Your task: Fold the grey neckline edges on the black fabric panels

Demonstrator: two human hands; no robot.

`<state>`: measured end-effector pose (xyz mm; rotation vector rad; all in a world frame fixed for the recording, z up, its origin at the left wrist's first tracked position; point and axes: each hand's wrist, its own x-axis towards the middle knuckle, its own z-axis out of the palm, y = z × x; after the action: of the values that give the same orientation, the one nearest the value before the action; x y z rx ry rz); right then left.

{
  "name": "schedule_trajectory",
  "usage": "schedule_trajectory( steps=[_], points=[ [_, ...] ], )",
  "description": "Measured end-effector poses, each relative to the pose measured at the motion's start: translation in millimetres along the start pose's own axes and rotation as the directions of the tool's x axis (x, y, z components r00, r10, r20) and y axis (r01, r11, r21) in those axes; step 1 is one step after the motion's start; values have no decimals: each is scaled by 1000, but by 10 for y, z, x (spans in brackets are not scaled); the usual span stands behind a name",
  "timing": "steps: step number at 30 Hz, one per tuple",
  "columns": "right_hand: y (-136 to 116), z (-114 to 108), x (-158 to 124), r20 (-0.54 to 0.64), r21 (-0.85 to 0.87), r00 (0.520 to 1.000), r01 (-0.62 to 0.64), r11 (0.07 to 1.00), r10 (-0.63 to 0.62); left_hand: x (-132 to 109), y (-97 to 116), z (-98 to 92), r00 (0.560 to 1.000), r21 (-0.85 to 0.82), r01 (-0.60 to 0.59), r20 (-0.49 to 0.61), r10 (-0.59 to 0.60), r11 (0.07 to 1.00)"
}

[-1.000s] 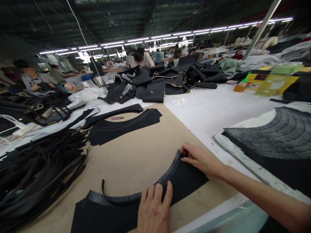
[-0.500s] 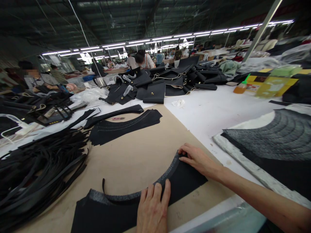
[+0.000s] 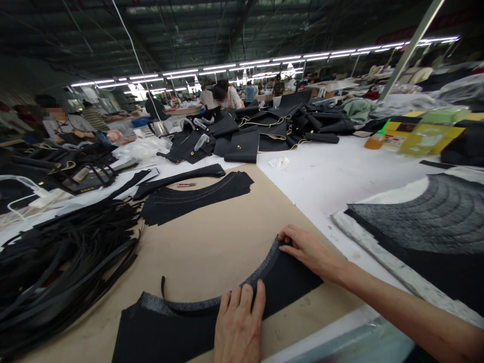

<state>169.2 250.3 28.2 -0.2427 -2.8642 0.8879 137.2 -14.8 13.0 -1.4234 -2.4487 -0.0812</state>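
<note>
A curved black leather piece (image 3: pixel 177 327) with a grey glued inner edge lies on brown paper (image 3: pixel 212 242) at the table's near edge. A thin black strip (image 3: pixel 260 272) runs along that curved edge. My left hand (image 3: pixel 238 327) lies flat on the middle of the piece, fingers stretched out and pressing the strip down. My right hand (image 3: pixel 308 249) rests on the piece's far right end, fingers extended on the edge.
A heap of black straps (image 3: pixel 64 262) fills the left. A stack of curved black pieces (image 3: pixel 196 194) lies further up the paper. Grey-edged pieces (image 3: pixel 431 217) on a white slab sit right. Black bag parts (image 3: pixel 260 128), a glue bottle (image 3: pixel 376 136) and other workers are beyond.
Both hands stay pressed on the curved piece; the left fingers have shifted slightly along the edge. The view has dipped a little.
</note>
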Motion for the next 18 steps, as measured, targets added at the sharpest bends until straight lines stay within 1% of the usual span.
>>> schedule_trajectory(
  steps=[4,9,18],
  points=[
    [-3,6,-10,-8,-6,1000,-10,1000,10,-1,4,10,1000,-6,12,-2,-12,1000],
    [7,-5,-4,19,4,1000,13,1000,-13,-7,4,11,1000,-20,5,5,-5,1000],
    [-7,-15,-9,2,24,1000,11,1000,-12,1,10,-16,1000,6,-4,-15,4,1000]
  ],
)
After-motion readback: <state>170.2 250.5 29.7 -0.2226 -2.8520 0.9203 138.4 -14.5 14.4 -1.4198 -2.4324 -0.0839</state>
